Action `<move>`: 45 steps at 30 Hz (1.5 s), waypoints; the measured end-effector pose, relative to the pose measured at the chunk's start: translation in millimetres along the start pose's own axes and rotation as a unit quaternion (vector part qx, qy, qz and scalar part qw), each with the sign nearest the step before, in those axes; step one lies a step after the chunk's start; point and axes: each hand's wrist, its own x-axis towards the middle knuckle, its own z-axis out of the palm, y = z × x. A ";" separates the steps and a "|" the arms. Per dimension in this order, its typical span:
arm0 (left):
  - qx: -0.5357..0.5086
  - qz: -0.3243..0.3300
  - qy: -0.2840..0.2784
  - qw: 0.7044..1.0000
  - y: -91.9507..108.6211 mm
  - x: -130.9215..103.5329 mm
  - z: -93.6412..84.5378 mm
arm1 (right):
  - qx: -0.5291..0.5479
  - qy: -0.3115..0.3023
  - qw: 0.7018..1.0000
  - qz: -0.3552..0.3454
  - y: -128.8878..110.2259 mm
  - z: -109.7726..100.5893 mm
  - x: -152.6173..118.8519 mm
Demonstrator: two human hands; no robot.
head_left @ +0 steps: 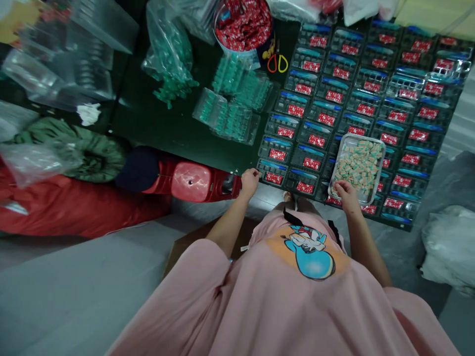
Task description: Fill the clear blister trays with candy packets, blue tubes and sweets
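Note:
My left hand (250, 181) is at the table's front edge, beside the nearest clear plastic tray (274, 170) of the left column. Its fingers are curled together, and what they may hold is too small to make out. Over the near left corner of a metal tray (379, 170) is my right hand (346, 191), its fingertips pinched. Small green-and-beige pieces (359, 165) fill that tray, which lies on top of the plastic trays. Each visible plastic tray bears a blue pen-like stick and a red patterned piece.
Green pieces in clear packs (233, 121) lie mid-table, near an open plastic bag (170, 54) of green pieces. Behind them stand a tub of red packets (243, 24) and scissors (277, 63). A red stool (191, 182) stands by the table's front edge.

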 end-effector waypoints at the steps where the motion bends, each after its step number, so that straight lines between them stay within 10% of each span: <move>1: 0.008 0.005 -0.003 1.000 -0.1 -0.2 0.1 | -0.003 0.004 1.000 -0.003 1.5 -1.4 -0.8; 13: 0.075 0.101 -0.017 0.992 -4.4 5.0 -4.7 | -0.085 0.198 0.976 -0.028 22.3 -75.8 1.2; 21: 0.009 0.113 0.078 0.990 17.7 -1.8 -20.2 | -0.316 0.147 0.934 -0.079 30.4 -81.7 26.9; 27: -0.060 0.199 0.047 0.977 96.1 -23.9 -5.5 | -0.398 0.102 0.909 -0.074 28.5 -75.2 47.7; 34: -0.129 0.333 -0.105 0.928 204.6 -51.1 61.0 | -0.458 0.028 0.884 -0.089 26.2 -72.0 45.2; 45: -0.056 0.382 -0.155 0.909 304.8 -19.6 136.5 | -0.223 -0.028 0.960 -0.166 10.7 -77.4 72.4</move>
